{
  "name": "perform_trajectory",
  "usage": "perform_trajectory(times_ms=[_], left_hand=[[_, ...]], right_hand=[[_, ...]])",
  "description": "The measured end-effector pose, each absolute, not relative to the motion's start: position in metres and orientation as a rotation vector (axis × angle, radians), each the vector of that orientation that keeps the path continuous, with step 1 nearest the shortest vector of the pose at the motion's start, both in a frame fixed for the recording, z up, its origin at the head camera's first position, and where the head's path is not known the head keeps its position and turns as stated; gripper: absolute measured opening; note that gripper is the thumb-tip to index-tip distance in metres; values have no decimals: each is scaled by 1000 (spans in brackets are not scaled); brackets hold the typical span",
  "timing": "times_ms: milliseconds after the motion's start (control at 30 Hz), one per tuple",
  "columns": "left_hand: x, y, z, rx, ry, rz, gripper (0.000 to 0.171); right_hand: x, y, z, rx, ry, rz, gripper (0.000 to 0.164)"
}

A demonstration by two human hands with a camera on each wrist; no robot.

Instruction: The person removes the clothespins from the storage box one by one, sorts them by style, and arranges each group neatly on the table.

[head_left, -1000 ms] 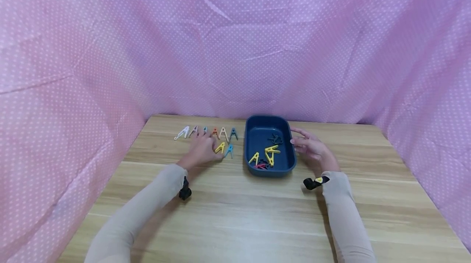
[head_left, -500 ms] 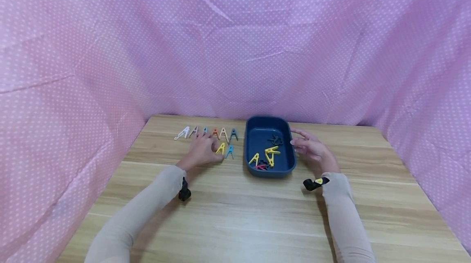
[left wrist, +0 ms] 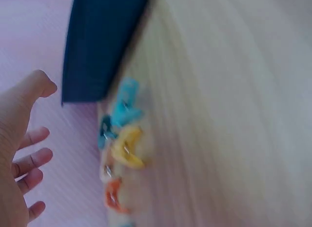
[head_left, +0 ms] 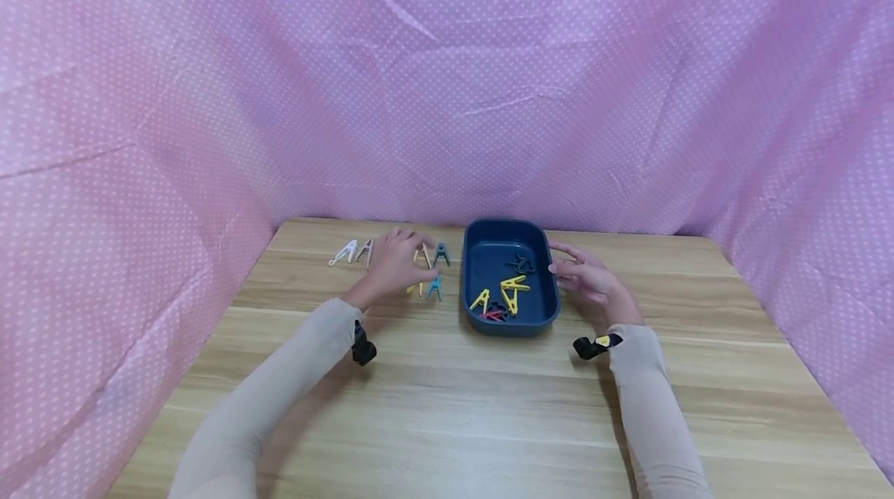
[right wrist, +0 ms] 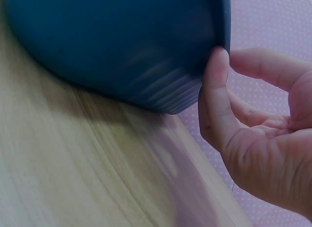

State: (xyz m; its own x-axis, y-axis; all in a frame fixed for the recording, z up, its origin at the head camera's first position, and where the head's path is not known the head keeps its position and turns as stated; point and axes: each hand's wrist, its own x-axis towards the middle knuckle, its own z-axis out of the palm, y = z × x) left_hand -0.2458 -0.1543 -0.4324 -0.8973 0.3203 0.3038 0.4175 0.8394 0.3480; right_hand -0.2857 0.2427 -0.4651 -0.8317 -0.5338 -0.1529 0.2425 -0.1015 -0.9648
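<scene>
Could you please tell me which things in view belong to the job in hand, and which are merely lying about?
Likely part of the job:
the tub, with the right grip at its side
the clips inside it
the loose clips near the left grip

Merely around it:
the table
the curtain
the wrist cameras

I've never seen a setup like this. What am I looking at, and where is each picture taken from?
There is no machine arm here: a person works with two bare hands. The wide view comes from a camera worn on the head; the closer ones come from small black cameras on the wrists.

On the light wooden table stands a dark blue rectangular bin with yellow A-shaped clips inside. More small coloured clips lie left of it in the wide view.

The left hand is over those clips, fingers spread, holding nothing. The right hand touches the bin's side with its fingertips.
</scene>
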Motion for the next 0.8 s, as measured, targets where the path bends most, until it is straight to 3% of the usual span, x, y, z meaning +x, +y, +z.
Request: perform_trajectory(times_ms=[800], left_hand=[[-262,-60,-405,-1222,-3129,-181,49]], right_hand=[[-288,245,-472,-321,1639,-2010,64]])
